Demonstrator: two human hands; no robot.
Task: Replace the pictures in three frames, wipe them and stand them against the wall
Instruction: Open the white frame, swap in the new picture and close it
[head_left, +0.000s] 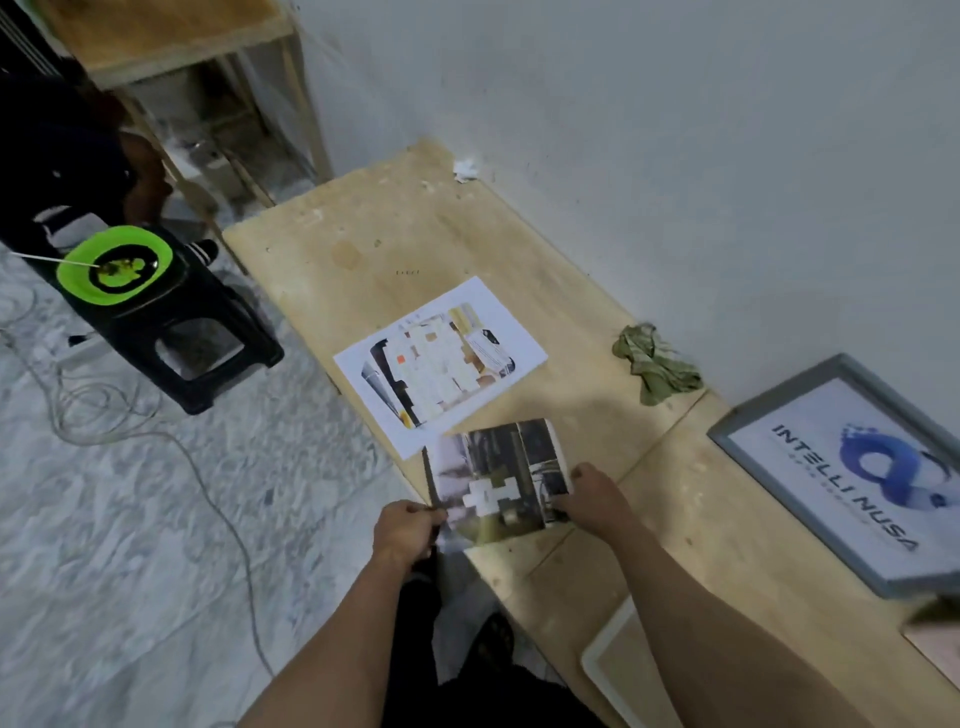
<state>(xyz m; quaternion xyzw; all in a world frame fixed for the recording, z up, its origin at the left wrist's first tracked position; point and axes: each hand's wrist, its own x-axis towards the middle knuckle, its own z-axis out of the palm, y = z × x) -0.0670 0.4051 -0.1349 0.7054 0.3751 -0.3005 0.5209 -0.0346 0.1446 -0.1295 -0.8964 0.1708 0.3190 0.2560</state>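
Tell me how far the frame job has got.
Early to midway. Looks done: the grey frame holding the logo print lies flat by the wall, not stood up. In hand: left hand and right hand hold a dark print at the table edge. Left: the loose print, the white frame, wiping with the green cloth, standing all three.

The table (519, 260) is seen in pale, unfinished wood tone, against a white wall (675, 130). A crumpled cloth (655, 362) is noted in olive green. The grey frame (852, 475) is filled by a white picture with dark lettering and a blue swirl. A white sheet (440, 365) is printed in cream, black and orange patches. The held print (498, 480) is marked dark grey with a white cross shape. A bright green plate (114, 265) is observed on a black stool (171, 332). The floor (130, 519) is mottled grey-white.
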